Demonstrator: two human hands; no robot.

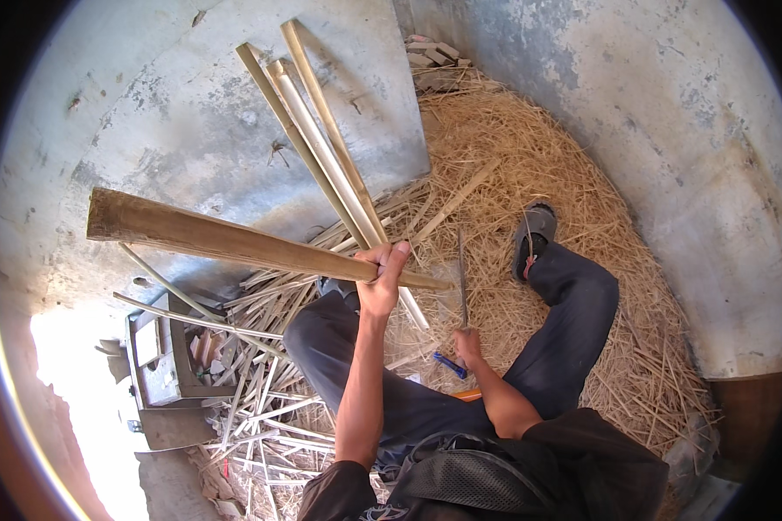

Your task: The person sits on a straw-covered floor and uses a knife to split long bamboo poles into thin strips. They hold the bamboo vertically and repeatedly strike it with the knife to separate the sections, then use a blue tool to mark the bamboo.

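Note:
My left hand is wrapped around a long brown pole, which looks like bamboo or wood. Its broad end rises at the left, and its narrower end reaches toward the straw between my legs. My right hand is closed on a long, thin, dark knife-like blade pointing away from me, seen nearly edge-on; its handle is hidden in the fist. Just below the right hand is a small blue object whose kind I cannot make out. An orange piece shows by my lap.
Several bamboo lengths lean against the grey wall ahead. Straw-like shavings and split strips cover the floor. A box-like metal case with scraps stands at the left. My shoe rests among shavings; bricks lie in the far corner.

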